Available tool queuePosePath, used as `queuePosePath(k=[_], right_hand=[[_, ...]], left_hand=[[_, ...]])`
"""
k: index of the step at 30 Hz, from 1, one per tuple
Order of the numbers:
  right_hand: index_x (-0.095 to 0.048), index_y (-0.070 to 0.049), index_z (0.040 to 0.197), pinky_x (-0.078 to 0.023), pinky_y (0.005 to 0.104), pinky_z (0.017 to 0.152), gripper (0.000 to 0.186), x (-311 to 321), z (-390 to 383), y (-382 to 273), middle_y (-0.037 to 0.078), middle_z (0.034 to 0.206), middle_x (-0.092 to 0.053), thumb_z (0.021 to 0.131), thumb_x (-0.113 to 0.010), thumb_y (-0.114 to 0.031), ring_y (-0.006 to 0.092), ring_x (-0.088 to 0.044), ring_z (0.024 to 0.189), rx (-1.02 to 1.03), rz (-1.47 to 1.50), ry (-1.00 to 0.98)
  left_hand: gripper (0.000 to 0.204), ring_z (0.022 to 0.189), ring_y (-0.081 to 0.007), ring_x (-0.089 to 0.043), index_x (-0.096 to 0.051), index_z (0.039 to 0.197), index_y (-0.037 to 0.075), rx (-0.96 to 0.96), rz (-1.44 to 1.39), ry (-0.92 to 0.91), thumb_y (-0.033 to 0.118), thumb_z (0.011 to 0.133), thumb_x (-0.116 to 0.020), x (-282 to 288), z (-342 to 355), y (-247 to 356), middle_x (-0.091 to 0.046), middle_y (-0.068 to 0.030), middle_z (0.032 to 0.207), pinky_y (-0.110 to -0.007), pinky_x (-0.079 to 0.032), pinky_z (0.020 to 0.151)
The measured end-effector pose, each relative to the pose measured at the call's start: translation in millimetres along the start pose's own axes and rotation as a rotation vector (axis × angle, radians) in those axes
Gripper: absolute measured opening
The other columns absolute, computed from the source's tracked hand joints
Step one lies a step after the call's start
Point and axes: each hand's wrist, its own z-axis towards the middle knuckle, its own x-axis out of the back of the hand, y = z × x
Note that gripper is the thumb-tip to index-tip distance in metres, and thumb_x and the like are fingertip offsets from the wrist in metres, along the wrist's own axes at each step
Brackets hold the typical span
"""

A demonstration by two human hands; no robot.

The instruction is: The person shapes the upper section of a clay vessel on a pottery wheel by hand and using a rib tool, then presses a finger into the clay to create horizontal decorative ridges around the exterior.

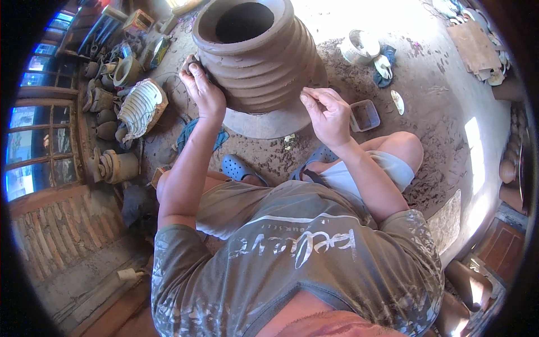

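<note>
A large brown clay pot (264,70) with a ridged wall and a wide round mouth stands in front of me on a pale round base (261,124). My left hand (203,92) is at the pot's left side, its fingers closed around a small dark piece (192,59) against or close to the wall. Whether that piece is a tool or a lump of clay is hard to make out. Low on the pot's right side, my right hand (328,115) is closed in a pinch, thumb against the fingers. Anything between those fingertips is hidden.
At right, a plastic tub (365,115), a white bucket (359,48) and a dark cloth (385,66) lie on the clay-strewn floor. Several pots, a ribbed pale piece (142,106) and boxes line the left under windows. My feet in blue clogs (240,167) flank the base's near side.
</note>
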Motion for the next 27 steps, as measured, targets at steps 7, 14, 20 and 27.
queuePosePath(k=[7, 14, 20, 27], right_hand=[[-0.077, 0.003, 0.105, -0.063, 0.0319, 0.077, 0.019, -22.5, -4.5, 10.2, 0.015, 0.097, -0.080, 0.091, -0.084, -0.009, 0.0222, -0.079, 0.086, -0.127, 0.141, 0.036], [-0.068, -0.003, 0.081, -0.059, 0.0332, 0.059, 0.028, -32.2, 8.4, 10.1, 0.011, 0.079, -0.074, 0.082, -0.093, -0.015, 0.0241, -0.074, 0.066, 0.215, -0.047, -0.015], [-0.066, -0.004, 0.074, -0.056, 0.0318, 0.055, 0.038, -23.2, 18.5, 22.3, 0.010, 0.071, -0.072, 0.078, -0.097, -0.024, 0.0207, -0.071, 0.059, 0.199, -0.044, -0.090], [-0.076, -0.001, 0.088, -0.057, 0.0277, 0.065, 0.027, 15.4, 56.1, 55.3, 0.008, 0.082, -0.078, 0.084, -0.095, -0.018, 0.0088, -0.069, 0.072, -0.129, 0.007, -0.226]], left_hand=[[0.045, 0.130, -0.0227, -0.056, -0.045, 0.142, 0.000, 0.064, -0.009, -0.076, 0.038, 0.118, -0.042, 1.2, 15.9, 5.9, -0.059, -0.0168, 0.140, -0.038, -0.042, 0.114], [0.034, 0.116, -0.0178, -0.059, -0.050, 0.129, 0.004, 0.040, 0.129, -0.212, 0.035, 0.119, -0.042, 19.3, 49.9, -0.8, -0.062, -0.0106, 0.125, -0.035, -0.044, 0.109], [0.035, 0.117, -0.0204, -0.057, -0.057, 0.129, 0.000, -0.280, 0.470, -0.386, 0.027, 0.119, -0.037, 29.3, 74.8, -10.5, -0.056, -0.0123, 0.130, -0.035, -0.044, 0.109], [0.039, 0.122, -0.0212, -0.057, -0.058, 0.133, 0.001, -0.276, 0.452, -0.381, 0.028, 0.119, -0.035, 26.9, 74.6, -8.0, -0.057, -0.0132, 0.133, -0.035, -0.043, 0.110]])
